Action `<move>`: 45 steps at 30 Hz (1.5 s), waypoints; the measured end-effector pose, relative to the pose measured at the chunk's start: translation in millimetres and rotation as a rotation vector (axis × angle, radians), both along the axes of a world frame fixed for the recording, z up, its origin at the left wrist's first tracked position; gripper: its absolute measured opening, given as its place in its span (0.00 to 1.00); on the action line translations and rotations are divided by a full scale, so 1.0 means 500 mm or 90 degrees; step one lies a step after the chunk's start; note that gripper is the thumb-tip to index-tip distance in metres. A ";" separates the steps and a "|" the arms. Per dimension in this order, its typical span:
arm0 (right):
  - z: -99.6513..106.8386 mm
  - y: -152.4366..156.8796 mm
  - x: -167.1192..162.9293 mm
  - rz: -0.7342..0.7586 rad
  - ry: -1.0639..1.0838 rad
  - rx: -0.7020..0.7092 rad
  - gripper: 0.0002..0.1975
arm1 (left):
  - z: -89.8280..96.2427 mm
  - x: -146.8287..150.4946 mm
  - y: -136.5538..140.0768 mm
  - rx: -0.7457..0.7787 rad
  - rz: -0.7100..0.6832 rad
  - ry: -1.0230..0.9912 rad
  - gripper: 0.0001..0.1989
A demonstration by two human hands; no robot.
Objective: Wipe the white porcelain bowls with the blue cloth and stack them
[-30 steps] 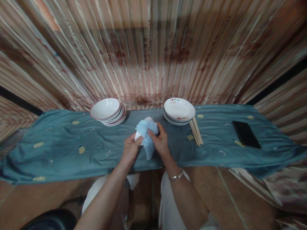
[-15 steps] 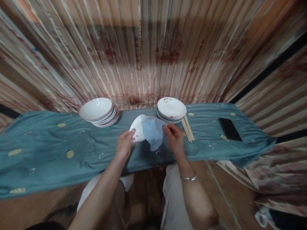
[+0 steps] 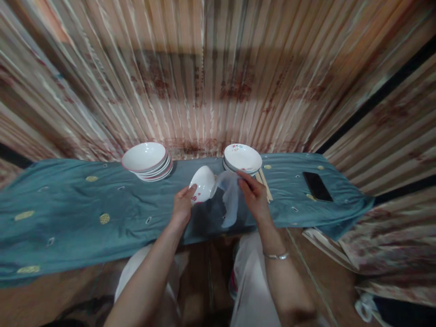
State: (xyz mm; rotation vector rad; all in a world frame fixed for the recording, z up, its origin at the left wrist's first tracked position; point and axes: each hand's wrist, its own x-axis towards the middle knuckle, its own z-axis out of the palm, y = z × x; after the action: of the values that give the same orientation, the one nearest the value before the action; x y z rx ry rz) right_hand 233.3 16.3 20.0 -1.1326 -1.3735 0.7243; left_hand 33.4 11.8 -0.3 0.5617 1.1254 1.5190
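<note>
A small white bowl (image 3: 203, 182) with a red flower pattern is tipped on its side, its foot ring turned to the right. My left hand (image 3: 183, 203) grips it by the rim, thumb on the outer wall. My right hand (image 3: 254, 193) pinches a pale blue cloth (image 3: 230, 200) by its upper edge. The cloth hangs down just right of the bowl, blurred by motion. Behind the right hand stands a stack of white floral plates (image 3: 242, 158). Several wooden chopsticks (image 3: 265, 185) lie beside that stack, partly hidden by the right hand.
On the left of the table stands a stack of white red-rimmed bowls (image 3: 145, 157). A black phone (image 3: 317, 186) lies at the right. A teal patterned cloth (image 3: 78, 218) covers the narrow table, and a pleated curtain (image 3: 211, 91) hangs close behind it.
The blue cloth has come off the bowl's side and now hangs apart from it in my right hand. The bowl has turned so its foot shows. The camera view has shifted slightly.
</note>
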 end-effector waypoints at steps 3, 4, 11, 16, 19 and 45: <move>-0.002 -0.002 0.003 0.051 -0.079 -0.012 0.24 | -0.002 -0.006 0.001 -0.007 0.005 -0.009 0.28; -0.003 -0.003 0.004 0.052 -0.132 -0.001 0.27 | -0.003 -0.008 0.001 -0.010 0.008 -0.013 0.28; 0.037 0.012 0.026 0.004 -0.570 0.101 0.17 | -0.008 -0.017 0.003 -0.009 0.035 -0.030 0.25; 0.104 0.064 0.039 0.009 -0.524 0.119 0.16 | -0.009 -0.021 -0.001 0.008 0.035 -0.039 0.24; 0.123 0.097 0.035 0.037 -0.308 0.089 0.19 | -0.010 -0.023 -0.002 0.018 0.030 -0.043 0.24; 0.048 0.071 -0.113 0.240 0.207 -0.231 0.20 | -0.016 -0.039 -0.013 0.036 -0.025 -0.001 0.13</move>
State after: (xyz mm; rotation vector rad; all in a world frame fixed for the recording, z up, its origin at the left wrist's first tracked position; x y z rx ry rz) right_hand 176.9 51.6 44.2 -0.9806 -1.2131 1.4118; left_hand 13.9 5.2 -8.2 0.6180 1.0665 1.5210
